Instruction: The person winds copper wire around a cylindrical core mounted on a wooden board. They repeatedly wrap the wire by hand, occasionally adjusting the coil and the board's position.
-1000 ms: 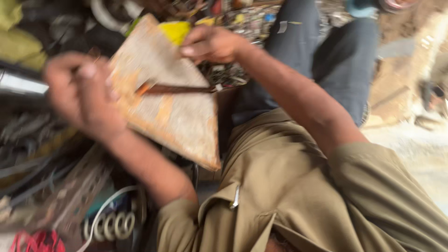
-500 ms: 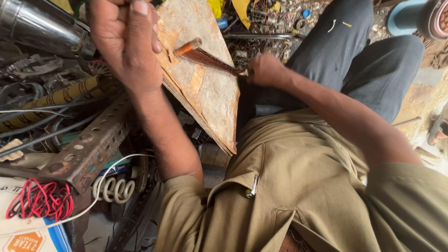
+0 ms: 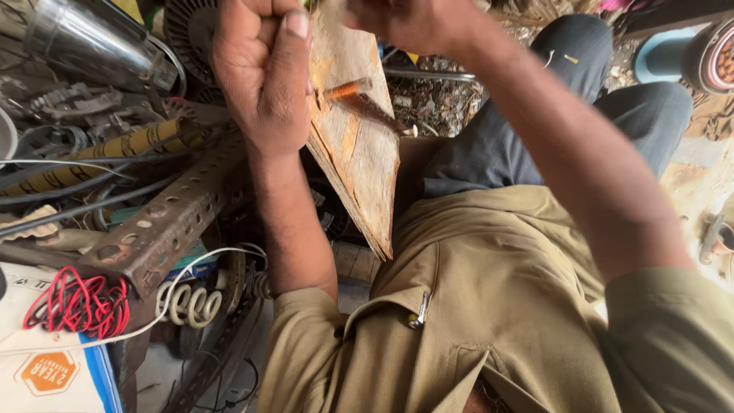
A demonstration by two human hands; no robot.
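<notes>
Weathered wood, streaked with orange stain, made up the board (image 3: 359, 145) that stood tilted on edge over the person's lap, its lower corner pointing down toward the khaki shirt (image 3: 489, 306). A rusty reddish tool (image 3: 365, 103), its kind not clear, lay slantwise across the board's face, one end near the left thumb and the other at the board's right edge.

The left hand (image 3: 264, 73) was curled tightly against the board's left edge, thumb laid up along the knuckles; it seemed to be gripping that edge, though the fingers hid the contact. The right hand (image 3: 409, 23) was closed at the board's upper end, partly cut off by the top of the picture, so I cannot tell whether it held the board or something else.

Beyond the board, dark trousers (image 3: 581, 115) covered the bent knees. To the left of the left forearm a rusted perforated angle bar (image 3: 164, 229) ran slantwise through a heap of scrap. A yellow-banded cylinder (image 3: 99, 157) lay above it among grey cables, and a shiny metal tube (image 3: 92, 42) sat in the upper left corner. Nearer, a bundle of red wire (image 3: 73, 306) rested on a white and blue carton (image 3: 53, 367), with a white coiled spring (image 3: 187, 302) just beside it.
</notes>
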